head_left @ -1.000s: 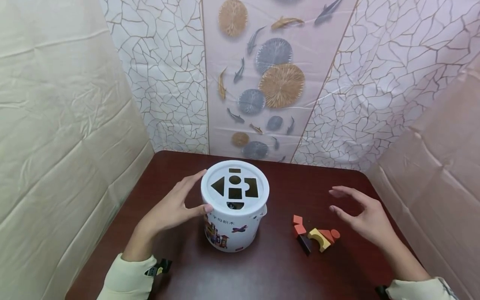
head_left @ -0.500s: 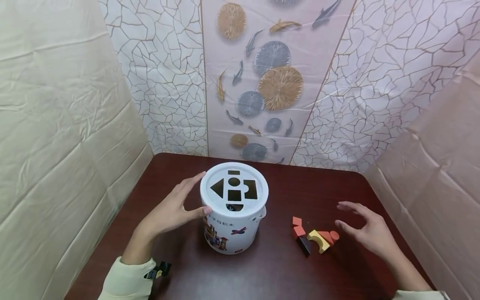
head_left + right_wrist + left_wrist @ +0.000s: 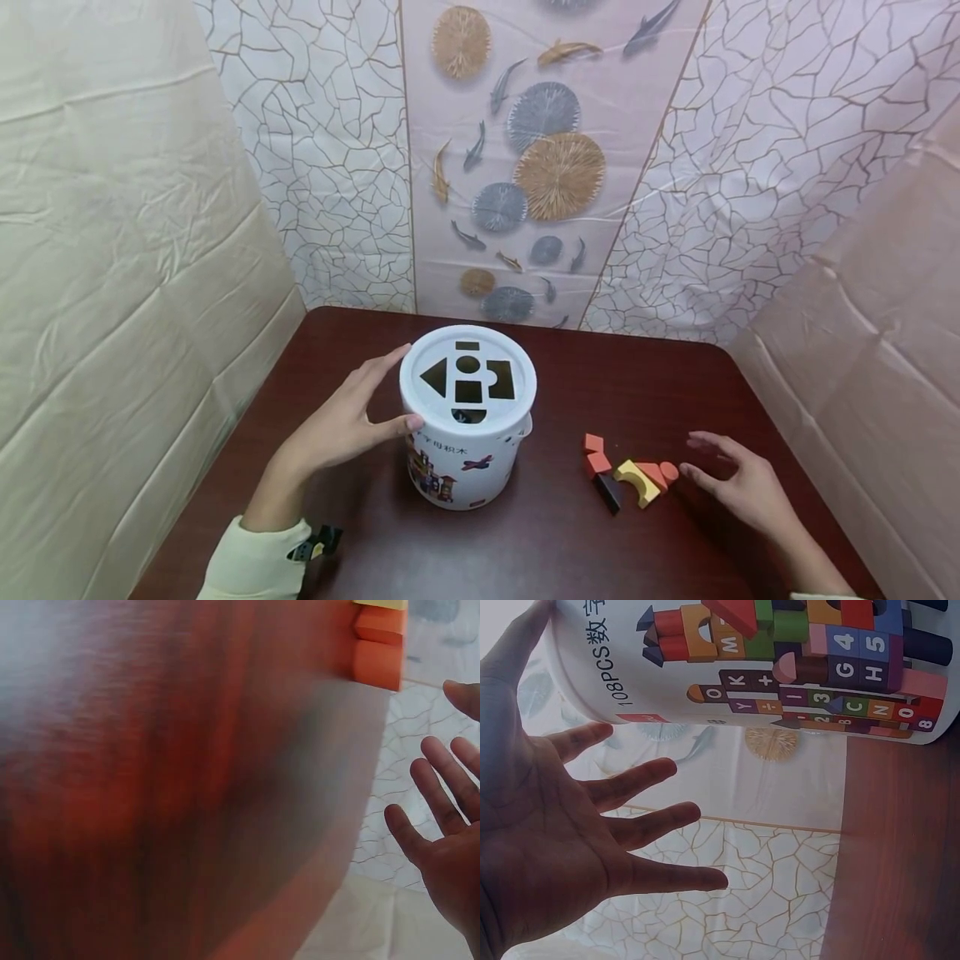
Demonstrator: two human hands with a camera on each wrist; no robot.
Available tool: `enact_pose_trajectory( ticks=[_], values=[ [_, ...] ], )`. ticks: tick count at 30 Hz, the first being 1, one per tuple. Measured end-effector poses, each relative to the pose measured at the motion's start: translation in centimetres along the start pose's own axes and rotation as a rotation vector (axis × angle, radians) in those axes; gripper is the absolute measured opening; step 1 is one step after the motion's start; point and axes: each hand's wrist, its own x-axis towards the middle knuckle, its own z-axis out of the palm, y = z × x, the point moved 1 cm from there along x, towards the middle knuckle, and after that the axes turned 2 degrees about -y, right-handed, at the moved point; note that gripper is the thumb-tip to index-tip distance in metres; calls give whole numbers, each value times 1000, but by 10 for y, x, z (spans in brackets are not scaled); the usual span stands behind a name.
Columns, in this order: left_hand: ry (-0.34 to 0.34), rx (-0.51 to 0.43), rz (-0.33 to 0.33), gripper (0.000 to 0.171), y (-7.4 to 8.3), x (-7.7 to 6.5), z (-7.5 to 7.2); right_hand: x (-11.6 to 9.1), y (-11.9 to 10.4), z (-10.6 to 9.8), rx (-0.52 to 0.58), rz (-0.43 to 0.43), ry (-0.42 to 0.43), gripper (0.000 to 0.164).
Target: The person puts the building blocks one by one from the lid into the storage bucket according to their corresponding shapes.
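A white bucket (image 3: 457,467) with printed block pictures stands upright on the table, its white lid (image 3: 410,392) pierced by several shaped holes. My left hand (image 3: 337,429) rests thumb and index fingertip at the lid's left edge. The left wrist view shows the other fingers of that hand straight and spread beside the printed wall. My right hand (image 3: 742,483) hovers right of a small group of blocks, fingers relaxed and holding nothing. Nearest to it is an orange cylinder (image 3: 669,472), beside an orange triangular block (image 3: 649,473) and a yellow arch (image 3: 637,482).
Two orange-red blocks, a rear one (image 3: 593,443) and a front one (image 3: 597,463), lie left of the arch, with a dark triangular block (image 3: 608,493) below. The dark red table (image 3: 555,550) is walled by a patterned cloth (image 3: 337,208) behind and beige cloth at the sides.
My right hand has come down and slightly rightward, closer to the tabletop near the orange cylinder. The left hand keeps its place at the lid, and the blocks lie as before.
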Motion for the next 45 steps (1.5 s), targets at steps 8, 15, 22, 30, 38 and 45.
enact_pose_trajectory(
  ticks=[8, 15, 22, 30, 38, 45],
  values=[
    [1, -5, -8, 104, 1, -1, 0, -8, 4, 16, -16, 68, -119, 54],
    [4, -4, -7, 104, 0, -2, 2, -9, -5, 21, -22, 50, -144, 48],
    [2, -15, -17, 104, 1, -3, 2, -9, -13, 25, 29, -19, -177, 39],
    [3, -1, -12, 105, 1, -2, 2, -11, -10, 24, 98, -127, -152, 35],
    [0, -8, -28, 105, 2, -2, 2, -11, -8, 24, 124, -186, -141, 38],
    [2, -3, -22, 106, 4, -2, 1, -8, -13, 17, 51, -220, -78, 37]
  ],
)
